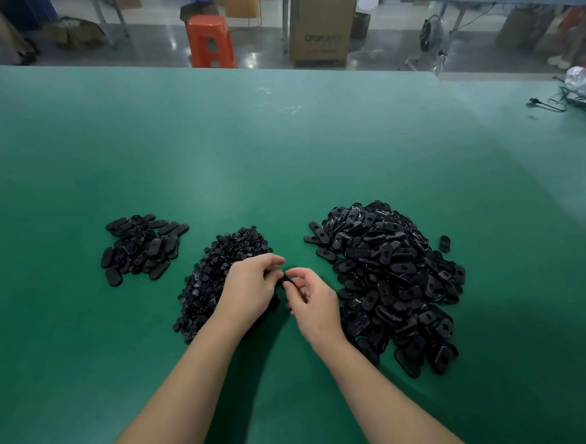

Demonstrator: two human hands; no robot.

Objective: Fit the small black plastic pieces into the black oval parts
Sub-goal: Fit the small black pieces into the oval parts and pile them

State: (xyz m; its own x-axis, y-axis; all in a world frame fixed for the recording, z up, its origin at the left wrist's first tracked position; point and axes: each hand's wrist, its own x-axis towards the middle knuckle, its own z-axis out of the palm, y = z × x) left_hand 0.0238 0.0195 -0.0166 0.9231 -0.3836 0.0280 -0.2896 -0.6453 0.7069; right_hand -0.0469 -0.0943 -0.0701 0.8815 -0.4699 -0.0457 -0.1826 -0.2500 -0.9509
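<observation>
Oval parts (389, 281) mostly wait in the big right-hand heap on the bench (280, 147), few lie finished at left (140, 246), while both hands (250, 282) (311, 298) pinch 1 part (286, 283) between their fingers.

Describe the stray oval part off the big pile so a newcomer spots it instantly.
On the green table, find the biggest heap of black oval parts, right of the person's hands. Just past its upper right edge, one oval part lies by itself on bare mat. Nothing touches it, unlike the stacked ones.
</observation>
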